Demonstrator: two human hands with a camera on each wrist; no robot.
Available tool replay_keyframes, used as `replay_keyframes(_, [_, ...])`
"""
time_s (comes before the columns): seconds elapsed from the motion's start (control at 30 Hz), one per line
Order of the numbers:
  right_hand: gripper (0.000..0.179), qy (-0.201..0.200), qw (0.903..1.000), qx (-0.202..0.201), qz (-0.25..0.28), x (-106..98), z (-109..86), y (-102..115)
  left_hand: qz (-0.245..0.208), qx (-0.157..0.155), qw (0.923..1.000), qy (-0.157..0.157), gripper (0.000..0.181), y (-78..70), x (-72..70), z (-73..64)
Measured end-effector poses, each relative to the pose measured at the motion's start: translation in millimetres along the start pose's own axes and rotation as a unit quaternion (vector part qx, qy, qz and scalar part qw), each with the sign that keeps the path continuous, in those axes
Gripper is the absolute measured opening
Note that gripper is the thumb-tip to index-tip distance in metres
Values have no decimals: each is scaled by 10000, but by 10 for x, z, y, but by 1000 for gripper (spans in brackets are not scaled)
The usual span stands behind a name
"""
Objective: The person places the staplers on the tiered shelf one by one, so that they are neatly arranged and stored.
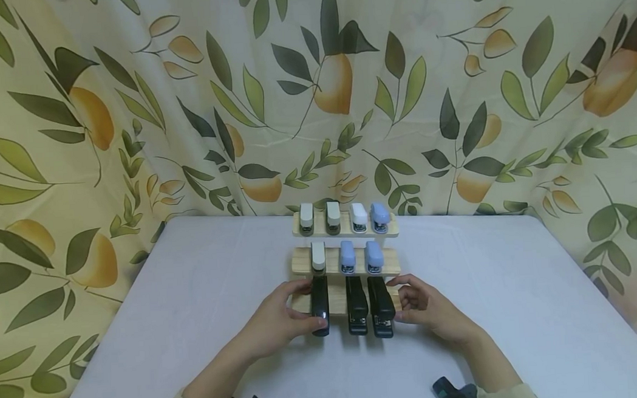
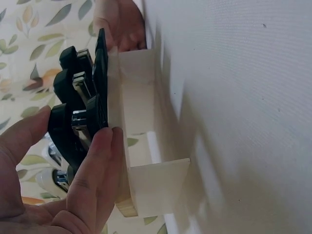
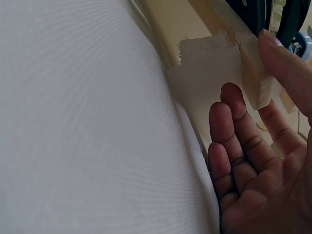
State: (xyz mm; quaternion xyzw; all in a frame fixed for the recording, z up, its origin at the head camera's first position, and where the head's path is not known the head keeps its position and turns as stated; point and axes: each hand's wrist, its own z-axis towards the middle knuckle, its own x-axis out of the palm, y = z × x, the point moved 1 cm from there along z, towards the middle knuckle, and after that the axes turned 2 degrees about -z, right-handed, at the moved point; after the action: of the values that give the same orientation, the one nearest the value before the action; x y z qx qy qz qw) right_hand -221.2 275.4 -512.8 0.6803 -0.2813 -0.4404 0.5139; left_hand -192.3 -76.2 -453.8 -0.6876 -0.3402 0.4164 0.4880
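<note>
A three-tier wooden rack [image 1: 337, 302] holds staplers. On its lowest tier lie a left black stapler [image 1: 320, 299], a middle black stapler [image 1: 356, 303] and a right black stapler [image 1: 381, 305]. My left hand [image 1: 282, 317] pinches the left one; the left wrist view shows the thumb on its top and fingers [image 2: 92, 170] along its base. At the lowest tier's right end is my right hand [image 1: 432, 311]. Its thumb touches the board end [image 3: 257, 83] in the right wrist view, with the index finger partly hidden behind the board and the other fingers curled below.
The middle tier carries a pale small stapler [image 1: 318, 257] and two blue small staplers [image 1: 347, 256]. Several small staplers [image 1: 359, 216] stand on the top tier. White cloth covers the table [image 1: 218, 260]; a patterned curtain [image 1: 301, 102] hangs behind. Dark straps [image 1: 455, 393] sit near both wrists.
</note>
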Motion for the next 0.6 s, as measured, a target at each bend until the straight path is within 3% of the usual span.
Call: replay_keyframes(0.6, [65, -70, 9999, -22, 90, 14, -10, 19, -47, 35, 10000, -51, 95, 23, -46, -8])
